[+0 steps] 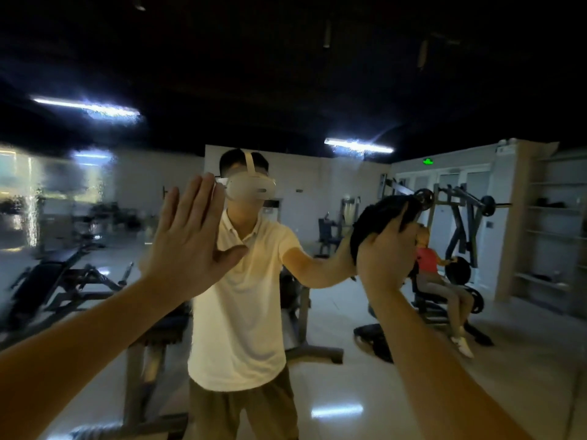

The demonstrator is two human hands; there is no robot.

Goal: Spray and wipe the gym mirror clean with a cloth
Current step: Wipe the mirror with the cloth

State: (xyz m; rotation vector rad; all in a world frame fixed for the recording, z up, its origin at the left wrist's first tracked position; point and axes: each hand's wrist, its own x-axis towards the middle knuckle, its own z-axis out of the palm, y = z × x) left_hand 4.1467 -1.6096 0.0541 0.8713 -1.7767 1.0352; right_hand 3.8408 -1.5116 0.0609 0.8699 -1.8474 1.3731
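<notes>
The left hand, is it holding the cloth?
No, the left hand is flat and empty; the right hand grips the cloth.

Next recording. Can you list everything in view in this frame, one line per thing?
mirror: one, wet streaks at left, fills the view
cloth: one, black, bunched against the mirror, right
strip lights: several, white, reflected overhead
exit sign: one, green, reflected upper right
weight benches: at least two, dark, reflected left and centre
weight machine: one, grey, reflected right
seated person: one, red top, at the machine
shelving: one, pale, reflected far right
wearer's reflection: one, white shirt, centre
left hand: one, flat against the mirror
right hand: one, grips the cloth
</notes>
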